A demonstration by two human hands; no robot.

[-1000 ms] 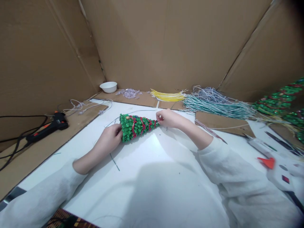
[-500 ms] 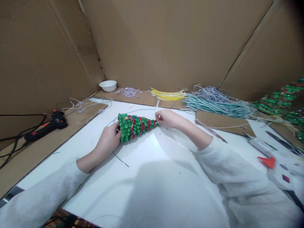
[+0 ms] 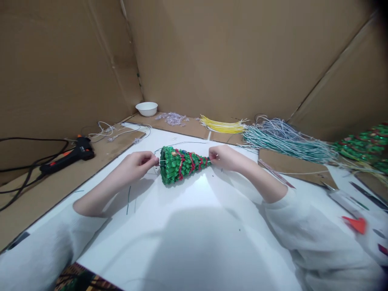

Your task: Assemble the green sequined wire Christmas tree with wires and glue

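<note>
A green beaded cone tree with red garland lies on its side over the white tabletop, its wide base to the left and its tip to the right. My right hand pinches the tip. At the base, my left hand is closed on thin white wires that come out of the base opening. A loose green wire hangs or lies below my left hand; which of these, I cannot tell.
Behind are a white bowl, clear beads, yellow wires and green-white wires. A black glue gun lies left. Another green tree and an orange-red object are at the right.
My left hand has moved off the tree's wide end and now pinches the wires at its base. The view has shifted slightly, so the surroundings appear farther right.
</note>
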